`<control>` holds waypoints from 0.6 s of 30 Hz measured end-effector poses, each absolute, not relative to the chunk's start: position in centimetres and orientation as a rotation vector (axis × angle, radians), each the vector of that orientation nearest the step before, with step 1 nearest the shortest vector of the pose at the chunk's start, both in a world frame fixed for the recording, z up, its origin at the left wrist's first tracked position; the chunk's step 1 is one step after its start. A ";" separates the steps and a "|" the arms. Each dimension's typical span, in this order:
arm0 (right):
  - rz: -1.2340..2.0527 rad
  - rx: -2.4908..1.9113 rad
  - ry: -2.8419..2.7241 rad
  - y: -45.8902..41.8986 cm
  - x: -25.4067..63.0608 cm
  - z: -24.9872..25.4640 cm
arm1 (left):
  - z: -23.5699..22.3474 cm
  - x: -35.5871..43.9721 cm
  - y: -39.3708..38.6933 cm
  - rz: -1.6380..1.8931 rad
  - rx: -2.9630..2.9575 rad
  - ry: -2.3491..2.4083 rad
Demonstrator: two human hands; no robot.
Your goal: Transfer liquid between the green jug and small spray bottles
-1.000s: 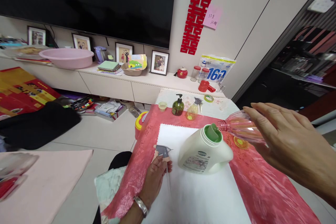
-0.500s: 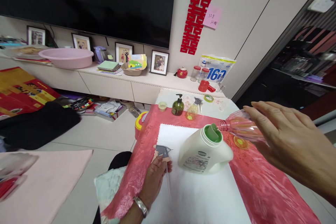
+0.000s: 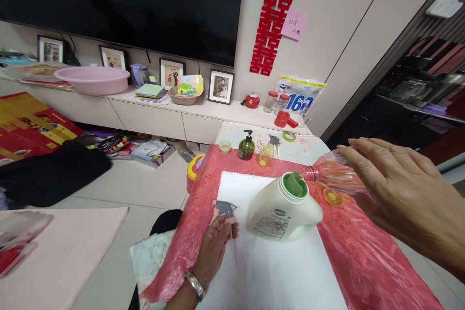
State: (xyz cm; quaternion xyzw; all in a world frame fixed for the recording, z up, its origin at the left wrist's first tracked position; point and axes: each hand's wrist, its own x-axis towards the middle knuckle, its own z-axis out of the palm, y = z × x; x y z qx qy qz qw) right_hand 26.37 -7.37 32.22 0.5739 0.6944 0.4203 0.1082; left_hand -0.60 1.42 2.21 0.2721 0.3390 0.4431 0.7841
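My right hand (image 3: 403, 189) is wrapped round a clear, pink-tinted bottle (image 3: 334, 174), tipped nearly level. Its threaded neck sits over the mouth of a pale green detergent jug (image 3: 283, 215), right by the green spout inside. The jug stands upright on a white mat (image 3: 240, 184). Between the fingers of my left hand (image 3: 216, 240), closed, is a grey and peach spray trigger head (image 3: 225, 209) with a thin tube hanging down. My right palm and thumb are partly hidden.
Behind the mat stand a green pump bottle (image 3: 246, 147), a yellowish spray bottle (image 3: 268, 152) and a small cup (image 3: 224, 147). An orange ring-shaped item (image 3: 333, 197) lies right of the jug on the red cloth (image 3: 370, 237). A TV cabinet (image 3: 152, 118) runs along the back.
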 end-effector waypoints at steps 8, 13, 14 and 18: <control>1.233 1.688 2.049 -7.2 26.2 32.4 | 2.4 -0.6 1.4 0.949 0.582 0.734; 1.225 1.687 2.058 -7.3 26.3 32.4 | 2.1 -0.7 1.4 0.947 0.578 0.742; 1.225 1.686 2.058 -7.3 26.4 32.4 | 2.1 -0.6 1.4 0.949 0.578 0.741; 1.220 1.680 2.066 -7.3 26.6 32.3 | 2.1 -0.6 1.5 0.955 0.578 0.737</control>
